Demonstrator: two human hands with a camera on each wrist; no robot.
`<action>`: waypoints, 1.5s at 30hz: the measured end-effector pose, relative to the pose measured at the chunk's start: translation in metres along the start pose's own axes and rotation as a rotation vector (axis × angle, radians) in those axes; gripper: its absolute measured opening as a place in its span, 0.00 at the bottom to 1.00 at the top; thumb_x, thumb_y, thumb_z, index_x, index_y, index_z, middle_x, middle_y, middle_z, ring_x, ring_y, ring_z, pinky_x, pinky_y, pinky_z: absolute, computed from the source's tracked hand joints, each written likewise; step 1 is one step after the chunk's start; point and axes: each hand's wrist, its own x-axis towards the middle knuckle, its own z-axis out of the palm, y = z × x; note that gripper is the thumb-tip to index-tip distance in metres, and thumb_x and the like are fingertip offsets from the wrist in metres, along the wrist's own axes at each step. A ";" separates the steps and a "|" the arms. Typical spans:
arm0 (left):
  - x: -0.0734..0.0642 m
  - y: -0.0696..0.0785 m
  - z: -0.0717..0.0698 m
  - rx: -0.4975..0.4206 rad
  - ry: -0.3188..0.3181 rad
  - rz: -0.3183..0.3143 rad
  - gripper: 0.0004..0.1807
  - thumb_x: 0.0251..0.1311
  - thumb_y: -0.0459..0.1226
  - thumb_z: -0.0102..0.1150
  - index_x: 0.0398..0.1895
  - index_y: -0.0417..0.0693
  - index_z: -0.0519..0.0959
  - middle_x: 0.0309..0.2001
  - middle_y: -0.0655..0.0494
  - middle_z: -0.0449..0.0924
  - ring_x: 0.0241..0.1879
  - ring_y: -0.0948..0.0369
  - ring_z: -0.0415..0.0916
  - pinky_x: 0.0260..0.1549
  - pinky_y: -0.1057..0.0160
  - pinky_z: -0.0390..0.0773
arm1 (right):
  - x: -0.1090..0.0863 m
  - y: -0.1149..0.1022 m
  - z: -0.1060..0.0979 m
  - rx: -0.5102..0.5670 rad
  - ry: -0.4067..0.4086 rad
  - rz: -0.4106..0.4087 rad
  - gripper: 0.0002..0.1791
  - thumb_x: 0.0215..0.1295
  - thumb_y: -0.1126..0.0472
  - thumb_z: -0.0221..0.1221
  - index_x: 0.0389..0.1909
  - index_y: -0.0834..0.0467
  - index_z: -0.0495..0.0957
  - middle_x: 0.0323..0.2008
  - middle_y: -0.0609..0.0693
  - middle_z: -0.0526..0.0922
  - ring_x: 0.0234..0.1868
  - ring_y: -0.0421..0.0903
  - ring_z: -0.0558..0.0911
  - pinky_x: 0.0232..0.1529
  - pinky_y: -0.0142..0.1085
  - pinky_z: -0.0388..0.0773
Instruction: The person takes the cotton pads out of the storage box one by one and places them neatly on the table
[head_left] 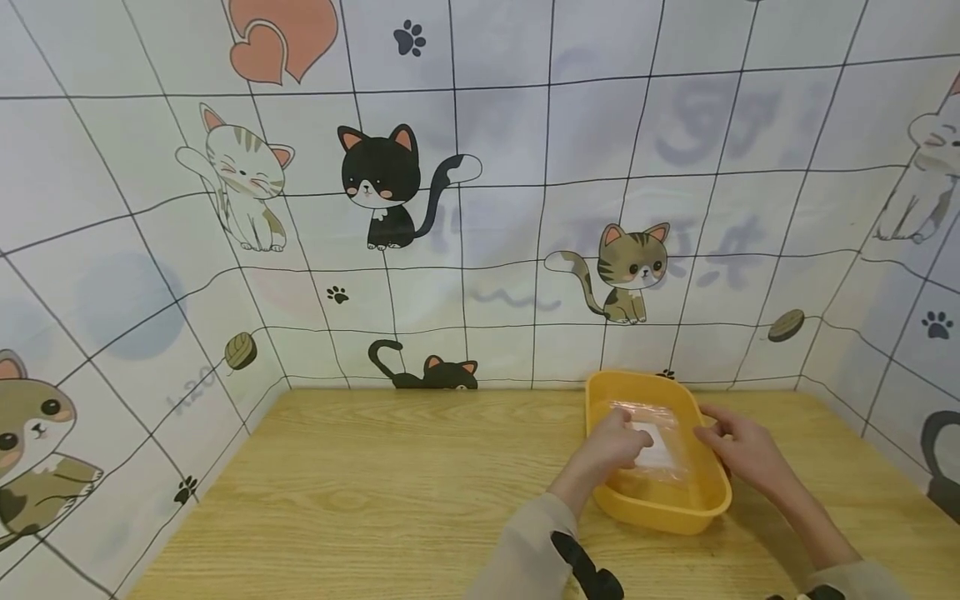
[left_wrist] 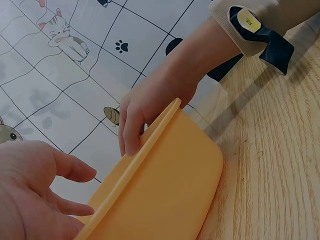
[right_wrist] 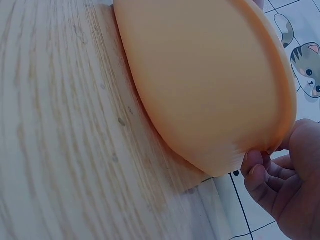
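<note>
A yellow plastic basin (head_left: 652,515) stands on the table at the right, longer than it is wide. Inside it lies a clear plastic packet (head_left: 670,418) with a white rectangle in it. My left hand (head_left: 617,443) reaches over the basin's left side, thumb and index finger extended above the packet; whether they touch it I cannot tell. In the left wrist view its thumb and a finger stand apart beside the rim. My right hand (head_left: 746,450) grips the basin's right rim, and the right wrist view shows its fingers (right_wrist: 256,175) curled beneath that rim.
The wood-grain table (head_left: 390,475) extends to the left of the basin. Behind it hangs a white gridded sheet (head_left: 502,217) printed with cats, close to the basin's far end; it also covers both sides.
</note>
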 end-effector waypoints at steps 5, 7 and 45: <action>0.004 0.000 0.003 -0.068 0.007 -0.020 0.27 0.61 0.29 0.62 0.64 0.33 0.70 0.61 0.41 0.73 0.49 0.42 0.79 0.50 0.45 0.81 | -0.001 0.000 0.000 -0.005 -0.004 0.010 0.28 0.75 0.60 0.56 0.66 0.76 0.65 0.27 0.52 0.75 0.16 0.42 0.71 0.17 0.34 0.70; 0.006 -0.001 0.004 -0.101 0.009 -0.036 0.27 0.61 0.28 0.61 0.64 0.32 0.69 0.61 0.40 0.73 0.52 0.42 0.77 0.50 0.44 0.81 | -0.001 0.000 0.000 -0.009 -0.005 0.010 0.28 0.75 0.60 0.56 0.66 0.76 0.65 0.27 0.52 0.75 0.16 0.42 0.71 0.17 0.34 0.70; 0.021 -0.010 0.026 -0.205 0.055 -0.140 0.09 0.68 0.29 0.58 0.47 0.34 0.73 0.19 0.48 0.80 0.17 0.62 0.73 0.23 0.68 0.81 | 0.000 -0.001 0.000 -0.001 -0.015 0.038 0.29 0.75 0.59 0.56 0.67 0.77 0.64 0.27 0.52 0.75 0.17 0.42 0.72 0.17 0.34 0.70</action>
